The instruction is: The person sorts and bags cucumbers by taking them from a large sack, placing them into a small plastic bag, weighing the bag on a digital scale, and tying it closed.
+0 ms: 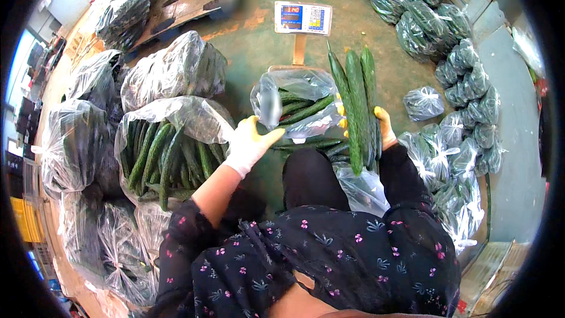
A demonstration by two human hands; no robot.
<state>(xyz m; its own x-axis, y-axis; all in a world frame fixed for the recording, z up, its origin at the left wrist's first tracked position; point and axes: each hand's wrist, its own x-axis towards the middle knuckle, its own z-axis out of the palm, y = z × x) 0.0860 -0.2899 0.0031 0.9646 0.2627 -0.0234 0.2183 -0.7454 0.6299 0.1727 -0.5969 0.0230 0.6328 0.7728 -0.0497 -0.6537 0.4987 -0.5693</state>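
My right hand [385, 128], in a white glove with yellow fingers, grips a bunch of long cucumbers [354, 91] upright, right of the clear bag on the scale. This open bag [312, 126] holds more cucumbers [297, 105]. My left hand [254, 140], gloved alike, has thumb and fingers apart at the bag's lower left edge. The scale [298, 50] stands behind the bag with its display raised on a post. Loose cucumbers [312, 144] lie below the bag. At my left, a large open bag [176, 109] is full of cucumbers.
Tied bags of cucumbers [76, 141] are piled along the left. More bundles [462, 82] line the right beside a grey wall panel [503, 135]. Wooden pallets [170, 12] with bags lie at the back left. A small bag [422, 103] sits on the floor at right. My knee [312, 179] is below the scale.
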